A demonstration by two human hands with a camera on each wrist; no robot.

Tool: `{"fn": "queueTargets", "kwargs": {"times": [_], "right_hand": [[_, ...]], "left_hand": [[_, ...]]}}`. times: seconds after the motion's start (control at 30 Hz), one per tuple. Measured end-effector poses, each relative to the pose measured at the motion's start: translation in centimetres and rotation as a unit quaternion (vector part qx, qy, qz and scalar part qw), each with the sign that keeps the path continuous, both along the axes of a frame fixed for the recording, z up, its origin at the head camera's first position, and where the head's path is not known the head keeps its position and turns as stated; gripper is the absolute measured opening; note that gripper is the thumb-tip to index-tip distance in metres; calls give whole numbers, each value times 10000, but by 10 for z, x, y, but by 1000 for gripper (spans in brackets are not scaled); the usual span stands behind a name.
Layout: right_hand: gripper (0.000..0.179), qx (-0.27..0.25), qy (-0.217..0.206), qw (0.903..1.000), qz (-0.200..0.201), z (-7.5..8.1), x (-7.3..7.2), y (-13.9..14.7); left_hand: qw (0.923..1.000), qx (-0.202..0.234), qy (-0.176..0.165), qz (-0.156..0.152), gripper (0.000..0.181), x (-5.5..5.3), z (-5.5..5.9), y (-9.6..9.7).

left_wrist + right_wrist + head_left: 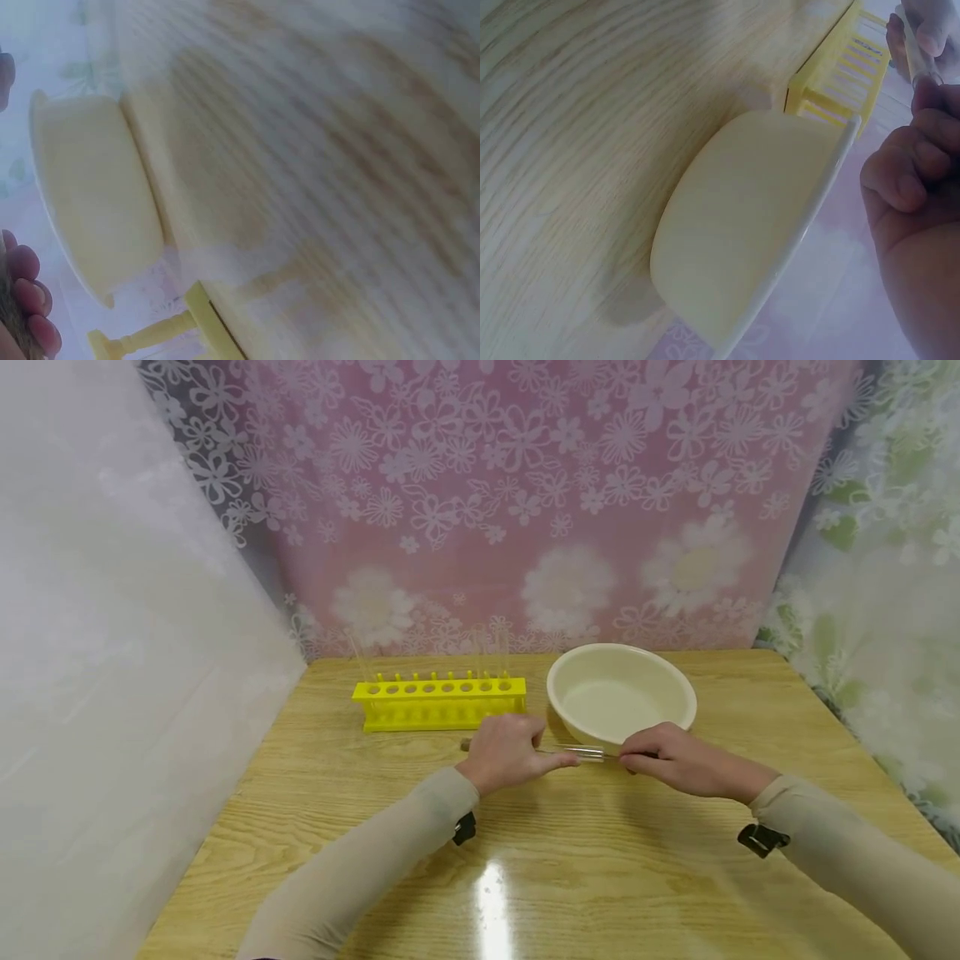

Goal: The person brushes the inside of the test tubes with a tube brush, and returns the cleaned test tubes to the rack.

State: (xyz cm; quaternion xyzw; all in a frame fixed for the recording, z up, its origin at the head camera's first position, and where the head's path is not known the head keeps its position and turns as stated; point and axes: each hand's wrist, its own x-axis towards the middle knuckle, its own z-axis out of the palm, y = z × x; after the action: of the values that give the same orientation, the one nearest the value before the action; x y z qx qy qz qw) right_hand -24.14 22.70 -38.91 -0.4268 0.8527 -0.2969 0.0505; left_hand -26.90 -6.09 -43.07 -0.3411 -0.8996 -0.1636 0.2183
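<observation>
My left hand (pixel 510 753) grips a clear glass test tube (pixel 588 752) lying level above the table, its mouth to the right. A brush with brown bristles (pixel 21 322) is inside the tube, and its brown end shows to the left of my hand. My right hand (pixel 686 762) pinches the brush's thin handle (pixel 611 756) just beyond the tube's mouth, fingers curled. Both hands are in front of a cream basin (pixel 622 693), the right one overlapping its near rim in the head view.
A yellow test tube rack (pixel 435 724) stands at the back left of the basin, with a clear tube (pixel 362 658) at its left end and several at its right. Behind the wooden table (pixel 315 827) hangs a pink floral curtain (pixel 480 527); white sheeting (pixel 112 693) lines the left side.
</observation>
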Motion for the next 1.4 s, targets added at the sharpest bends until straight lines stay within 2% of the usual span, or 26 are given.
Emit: {"fn": "queueTargets", "kwargs": {"times": [0.37,0.47,0.63,0.93,1.2,1.4], "right_hand": [[27,-148,-64,9999,42,7,3,16],[26,-135,-145,9998,10,10,6,25],[27,-20,-37,9997,-245,14,11,48],[23,52,55,9982,-601,14,17,72],[27,-10,292,9976,-620,14,15,88],[21,277,313,9913,-1246,16,19,99]], "left_hand": [[9985,177,-516,-80,59,2,5,0],[9973,228,-683,-104,62,0,4,-5],[9966,206,-795,54,62,-2,0,-17],[9979,213,-610,44,60,-3,-2,-21],[9977,256,-629,39,62,-5,-7,-25],[9976,222,-615,223,61,-7,-10,-35]]}}
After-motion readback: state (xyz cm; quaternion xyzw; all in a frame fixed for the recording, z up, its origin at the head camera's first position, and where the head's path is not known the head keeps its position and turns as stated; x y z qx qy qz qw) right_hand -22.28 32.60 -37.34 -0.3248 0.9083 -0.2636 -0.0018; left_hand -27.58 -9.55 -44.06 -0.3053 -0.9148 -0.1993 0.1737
